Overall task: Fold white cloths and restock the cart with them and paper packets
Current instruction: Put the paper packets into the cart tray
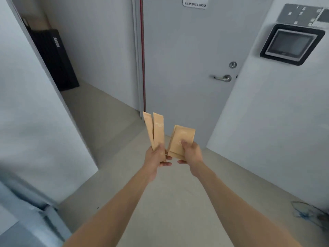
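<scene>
Left hand (156,156): grip closed round the lower ends of two narrow packets (156,130). Thumb lies across the near face; fingertips show past the right edge below. The packets are tan paper, long and slim, and stand nearly upright above the grip, fanned slightly apart at their tops, the left one partly behind the right.

Right hand (191,152): grip closed on wide packets (181,138), thumb pressed on the front face, fingers curled beneath the lower edge. These are tan paper, squarish, stacked with edges offset; the count cannot be told. They rise above and to the left of the grip, tilted a little to the right.

The two grips are held side by side, near each other, fingertips close but apart. The lower left corner of the wide packets comes just beside the left hand's fingers. Both forearms are bare and stretched forward from the bottom of the view.

Beyond the grips: a grey door (187,59), shut, with a lever handle (223,78) and a round lock (232,65) above it, both up and to the right of the right grip. A sign (195,4) at the door's top reads CLEAN LINEN ROOM.

Right of the door: a wall with a dark-framed screen (292,44).

Left of the grips: an open passage holding a black box (53,59) against its far side.

Below: a pale floor (169,193).
</scene>
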Available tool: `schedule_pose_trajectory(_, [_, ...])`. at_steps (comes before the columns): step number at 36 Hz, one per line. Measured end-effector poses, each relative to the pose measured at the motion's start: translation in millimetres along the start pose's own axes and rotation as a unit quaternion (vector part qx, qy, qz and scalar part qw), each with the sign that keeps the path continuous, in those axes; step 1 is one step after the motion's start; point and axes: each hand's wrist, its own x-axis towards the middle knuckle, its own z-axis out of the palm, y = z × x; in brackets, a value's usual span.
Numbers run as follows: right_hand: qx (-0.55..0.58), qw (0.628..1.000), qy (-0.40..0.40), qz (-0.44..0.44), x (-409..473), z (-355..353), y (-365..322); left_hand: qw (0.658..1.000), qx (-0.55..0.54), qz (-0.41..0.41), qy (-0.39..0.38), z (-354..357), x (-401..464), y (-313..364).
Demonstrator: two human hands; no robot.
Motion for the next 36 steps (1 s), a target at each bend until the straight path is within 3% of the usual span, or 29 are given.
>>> schedule_pose_trajectory(11, [0.064, 0.995, -0.075, -0.011, 168, 70, -39, 0.999, -0.001, 0.014, 0.051, -21, 159, 50])
schedule_pose_trajectory(25, [0.099, 0.965, -0.24, -0.019, 406, 205, -169, 0.979, -0.039, 0.059, 0.191, -58, 371, 186])
schedule_pose_trajectory(30, [0.09, 0.954, -0.286, -0.01, 465, 267, -190, 0.975, -0.057, 0.06, 0.206, -92, 428, 214])
schedule_pose_trajectory(36, [0.069, 0.956, -0.286, 0.002, 537, 355, -209, 0.975, -0.047, 0.062, 0.21, -156, 510, 247])
